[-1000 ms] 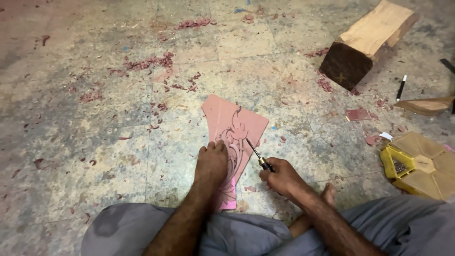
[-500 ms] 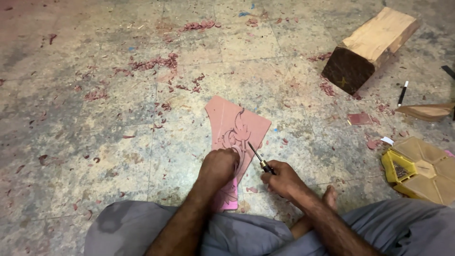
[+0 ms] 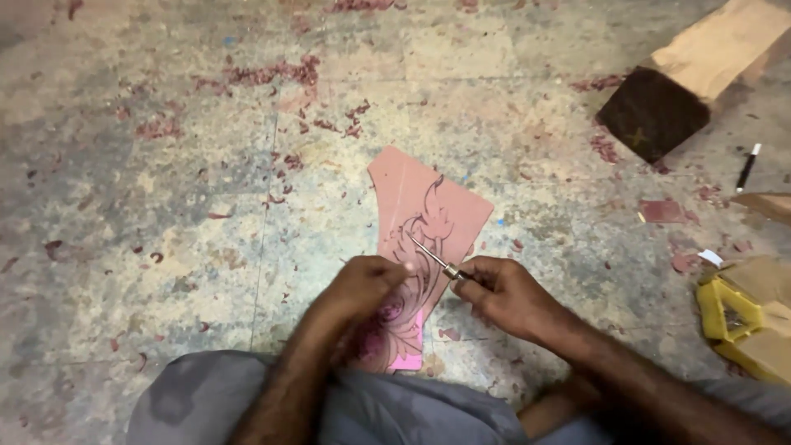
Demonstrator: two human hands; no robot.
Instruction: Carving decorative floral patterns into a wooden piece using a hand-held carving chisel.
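Speckled concrete floor (image 3: 148,214), strewn with reddish shavings: pink carving panel (image 3: 428,214) lies flat, pinned by left hand (image 3: 367,284), fingers curled, apparently pressing to steady it. Right hand (image 3: 503,292) grips slim metal carving tool (image 3: 432,257), tip on the scroll pattern.

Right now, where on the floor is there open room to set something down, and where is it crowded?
Most open: the floor left of the pink carved panel, only scattered shavings. Also between panel and wood block. Crowded: right edge with the yellow object and marker, and where left hand and right hand work.
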